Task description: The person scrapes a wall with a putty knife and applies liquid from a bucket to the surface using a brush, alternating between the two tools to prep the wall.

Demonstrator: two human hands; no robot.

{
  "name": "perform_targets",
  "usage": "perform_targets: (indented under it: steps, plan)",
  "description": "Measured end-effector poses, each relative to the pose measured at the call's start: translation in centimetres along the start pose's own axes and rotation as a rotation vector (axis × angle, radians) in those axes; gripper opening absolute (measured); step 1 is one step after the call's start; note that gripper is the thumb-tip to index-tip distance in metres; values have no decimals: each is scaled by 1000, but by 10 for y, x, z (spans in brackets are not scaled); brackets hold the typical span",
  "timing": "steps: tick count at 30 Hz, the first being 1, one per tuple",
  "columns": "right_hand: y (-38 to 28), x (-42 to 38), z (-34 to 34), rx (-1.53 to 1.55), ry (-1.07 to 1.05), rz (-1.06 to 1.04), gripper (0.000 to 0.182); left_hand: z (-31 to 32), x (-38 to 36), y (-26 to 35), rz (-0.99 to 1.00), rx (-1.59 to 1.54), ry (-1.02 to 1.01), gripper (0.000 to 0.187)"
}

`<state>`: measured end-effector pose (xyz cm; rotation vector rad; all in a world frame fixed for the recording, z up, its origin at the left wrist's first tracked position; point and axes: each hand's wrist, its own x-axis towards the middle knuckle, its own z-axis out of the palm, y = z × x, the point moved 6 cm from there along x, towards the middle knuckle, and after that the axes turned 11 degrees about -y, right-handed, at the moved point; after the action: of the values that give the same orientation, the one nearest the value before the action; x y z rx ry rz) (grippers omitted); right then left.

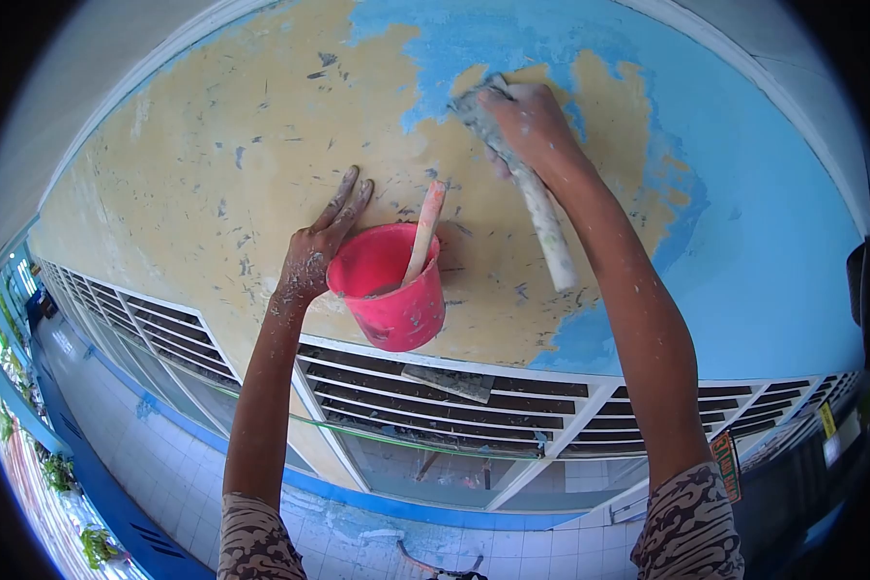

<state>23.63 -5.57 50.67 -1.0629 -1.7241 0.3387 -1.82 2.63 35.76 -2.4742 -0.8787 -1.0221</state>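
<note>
Scraper (541, 217) gripped in right hand (530, 121) against flaking wall (213, 145) (left hand (314, 256) flat, fingers extended)

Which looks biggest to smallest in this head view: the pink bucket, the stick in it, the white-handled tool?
1. Pink bucket, held against the wall by the left hand.
2. White-handled tool, in the right hand.
3. Stick, partly hidden inside the bucket, so less sure.

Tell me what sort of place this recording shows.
Probably a tiled building corridor under repainting: a wall with blue paint scraped away, louvred windows below it, and a red bucket held against it.
</note>
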Motion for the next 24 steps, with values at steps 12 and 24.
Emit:
perform_targets:
  steps: [12, 24]
  plan:
    - [-5, -5, -22, -5, 32, -60, 33, 0, 1, 2, 8, -67, 25, 82]
    - [-8, 5, -40, 73, 68, -15, 32, 0, 1, 2, -3, -43, 14, 82]
